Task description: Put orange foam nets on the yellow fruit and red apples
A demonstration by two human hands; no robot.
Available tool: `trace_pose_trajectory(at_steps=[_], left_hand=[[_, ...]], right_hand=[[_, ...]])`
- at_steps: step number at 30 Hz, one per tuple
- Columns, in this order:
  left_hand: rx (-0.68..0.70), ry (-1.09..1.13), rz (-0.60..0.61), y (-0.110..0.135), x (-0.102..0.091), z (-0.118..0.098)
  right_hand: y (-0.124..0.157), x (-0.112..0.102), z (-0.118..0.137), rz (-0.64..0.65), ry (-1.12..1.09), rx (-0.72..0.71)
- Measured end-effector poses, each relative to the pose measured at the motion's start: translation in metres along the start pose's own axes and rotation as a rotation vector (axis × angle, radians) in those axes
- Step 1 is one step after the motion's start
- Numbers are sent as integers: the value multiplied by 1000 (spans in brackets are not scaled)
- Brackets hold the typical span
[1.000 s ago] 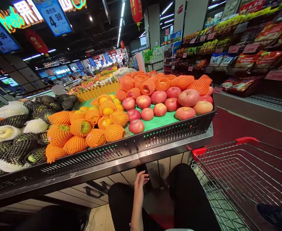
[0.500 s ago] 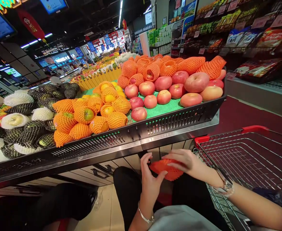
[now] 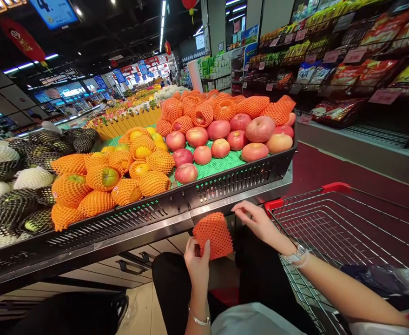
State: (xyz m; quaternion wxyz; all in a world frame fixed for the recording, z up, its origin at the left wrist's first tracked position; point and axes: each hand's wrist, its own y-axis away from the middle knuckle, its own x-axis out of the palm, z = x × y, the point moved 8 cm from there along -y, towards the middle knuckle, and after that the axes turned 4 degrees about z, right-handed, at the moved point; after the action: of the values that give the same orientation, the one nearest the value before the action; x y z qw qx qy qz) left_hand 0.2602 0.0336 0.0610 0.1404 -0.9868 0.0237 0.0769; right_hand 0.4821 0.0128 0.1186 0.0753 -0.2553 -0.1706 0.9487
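My left hand (image 3: 198, 257) pinches an orange foam net sleeve (image 3: 214, 236) by its lower left side, thumb in front. The sleeve looks flattened, and no fruit shows in it. Just right of the sleeve's top is my right hand (image 3: 255, 221), fingers stretched out and apart from the sleeve, holding nothing. Beyond both hands, bare red apples (image 3: 186, 173) lie on a green mesh mat (image 3: 209, 168) inside a black crate (image 3: 242, 177). Behind these apples, more orange net sleeves (image 3: 224, 110) are heaped, some with fruit showing inside.
Orange-netted fruit (image 3: 100, 202) fills the crate's left part, with fruit in black and white nets (image 3: 33, 179) farther left. A metal shopping cart (image 3: 316, 209) stands at my right, dark items inside. Snack shelves (image 3: 351, 74) line the right side. A metal ledge (image 3: 169, 224) runs below the crate.
My right hand has come off the orange net sleeve and moved up. The sleeve is now raised in my left hand alone, turned broad side to view. The camera has turned slightly right.
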Motion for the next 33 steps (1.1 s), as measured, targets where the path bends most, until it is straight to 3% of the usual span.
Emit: trace_pose_trajectory(at_steps=[2, 4, 6, 8, 10, 13, 16, 21, 25, 28, 30, 33], left_hand=[[-93, 85, -7, -2, 1, 10], [-153, 151, -9, -3, 4, 14], [-183, 201, -18, -2, 6, 15], [-217, 259, -21, -2, 7, 17], [-266, 352, -43, -2, 7, 22], [-331, 585, -70, 0, 7, 32], [-333, 729, 36, 1, 14, 34], [-312, 502, 186, 0, 17, 34], [-239, 339, 234, -1, 21, 21], [-222, 356, 251, 4, 27, 19], [-264, 455, 178, 4, 26, 30], [-341, 606, 32, -3, 18, 51]], right_hand=[[0, 23, -3, 222, -141, 22], [2, 41, 1, 338, -229, -28], [1, 42, 0, 233, -275, -50], [0, 35, -14, 45, -329, 26], [1, 35, -29, -25, -403, 130], [1, 47, -33, 124, -482, 139], [5, 58, -25, 308, -497, 97], [11, 66, -5, 473, -530, 53], [18, 74, 6, 556, -389, -30], [21, 76, 10, 550, -320, -82], [16, 67, 11, 504, -241, -95], [-7, 17, 17, 234, -74, -116]])
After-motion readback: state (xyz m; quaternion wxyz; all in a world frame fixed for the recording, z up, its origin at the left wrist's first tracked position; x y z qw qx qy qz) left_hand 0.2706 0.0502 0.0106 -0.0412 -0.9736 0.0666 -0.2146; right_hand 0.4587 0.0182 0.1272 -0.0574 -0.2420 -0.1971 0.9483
